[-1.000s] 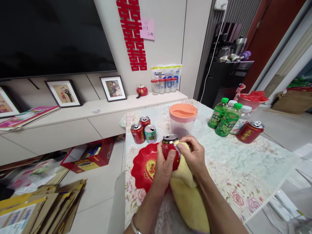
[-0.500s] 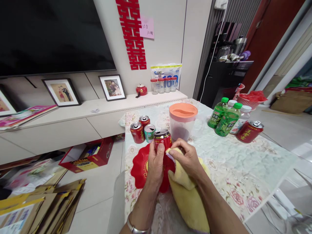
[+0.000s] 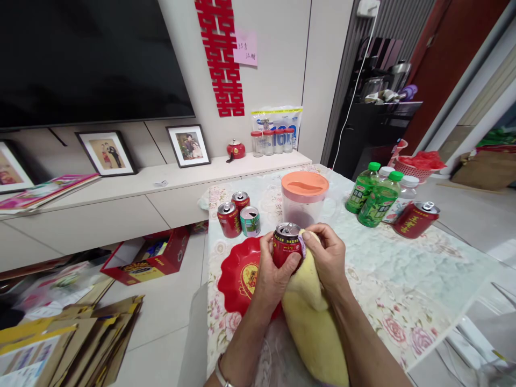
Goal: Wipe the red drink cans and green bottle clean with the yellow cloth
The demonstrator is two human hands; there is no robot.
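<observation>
Grips a red can (image 3: 287, 249) with the left hand (image 3: 274, 273), roughly upright by the right edge of a red scalloped plate (image 3: 228, 275); pinches a yellow cloth (image 3: 308, 282) in the right hand (image 3: 329, 255), against the can. Risks dropping the can by pushing too hard with the cloth against a loose grip, or spilling by tilting it (impossible to tell how full). Might also snag the cloth on the tab (image 3: 290, 227), or bump the lidded jug (image 3: 304, 201) just beyond by reaching forward.
</observation>
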